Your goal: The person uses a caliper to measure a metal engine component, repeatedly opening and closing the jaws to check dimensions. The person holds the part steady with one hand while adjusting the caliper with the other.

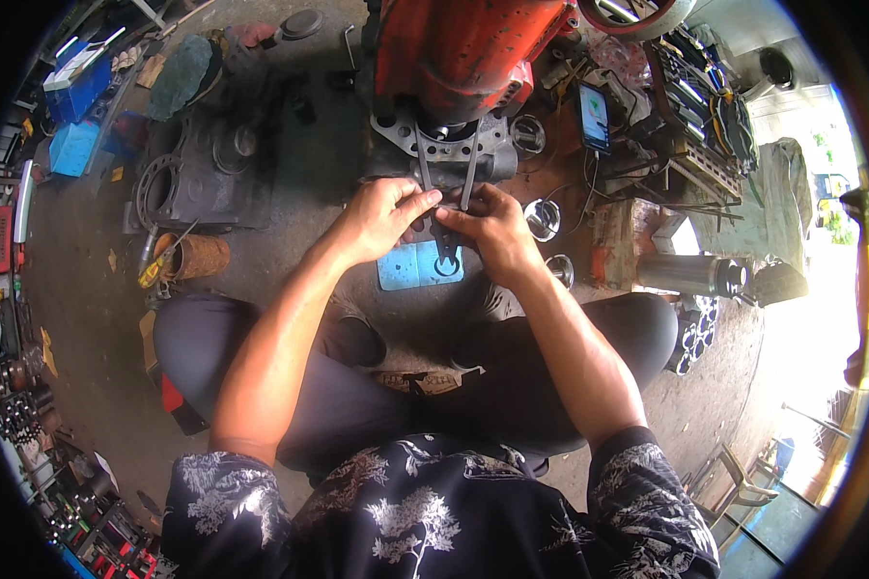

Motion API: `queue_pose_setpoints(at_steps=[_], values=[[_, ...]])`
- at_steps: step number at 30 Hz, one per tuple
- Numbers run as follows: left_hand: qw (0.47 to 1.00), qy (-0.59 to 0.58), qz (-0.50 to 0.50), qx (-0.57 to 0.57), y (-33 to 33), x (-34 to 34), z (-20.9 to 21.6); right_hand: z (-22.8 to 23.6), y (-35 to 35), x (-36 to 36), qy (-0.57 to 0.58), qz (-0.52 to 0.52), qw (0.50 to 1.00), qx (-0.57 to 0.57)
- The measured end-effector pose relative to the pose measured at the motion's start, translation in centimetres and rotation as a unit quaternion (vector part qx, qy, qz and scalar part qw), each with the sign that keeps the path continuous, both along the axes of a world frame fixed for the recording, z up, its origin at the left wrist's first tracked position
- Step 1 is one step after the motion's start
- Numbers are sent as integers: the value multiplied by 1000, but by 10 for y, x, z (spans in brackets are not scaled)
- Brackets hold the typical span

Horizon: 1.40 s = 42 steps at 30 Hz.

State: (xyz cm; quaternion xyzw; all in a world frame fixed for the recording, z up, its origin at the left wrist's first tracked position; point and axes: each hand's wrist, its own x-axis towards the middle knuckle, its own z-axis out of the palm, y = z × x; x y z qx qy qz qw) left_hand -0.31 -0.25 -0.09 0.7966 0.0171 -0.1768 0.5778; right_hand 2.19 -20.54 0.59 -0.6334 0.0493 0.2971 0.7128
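Observation:
My left hand point(388, 218) is closed, its thumb and fingers pinched at the lower end of a slim grey metal bar point(422, 159). Facing it, my right hand point(493, 232) closes its fingers around the base of a second slim grey bar point(471, 166). Both bars rise in front of a grey metal flange with holes point(444, 149), under a red machine housing point(463, 53). Between and below my hands shows a dark tool with a forked end point(445, 253), over a blue sheet point(396, 271); whether a hand holds this tool is unclear. My fingertips partly hide each other.
Round metal parts point(542, 220) lie right of my hands. A lit phone point(594, 118) stands beside a crowded rack point(700, 106). A steel flask point(681, 274) lies at right. To the left are a grey casting point(188, 174) and a rusty can point(201, 257).

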Motion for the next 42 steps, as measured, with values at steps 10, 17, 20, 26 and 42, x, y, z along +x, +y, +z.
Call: queue_pose_setpoints(at_steps=[10, 17, 20, 26, 42], values=[[1000, -6, -1, 1, 0, 1, 0, -1, 0, 1, -7, -1, 1000, 10], [1000, 0, -3, 11, 1, 0, 0, 1, 0, -1, -5, 0, 1000, 19], [1000, -3, -3, 8, 1, 0, 0, 1, 0, -1, -7, 1, 1000, 7], [1000, -5, -5, 3, 1, 2, -2, 1, -1, 2, -3, 5, 1000, 6], [1000, 0, -3, 10, 0, 0, -1, -1, -2, -1, -5, 4, 1000, 4]])
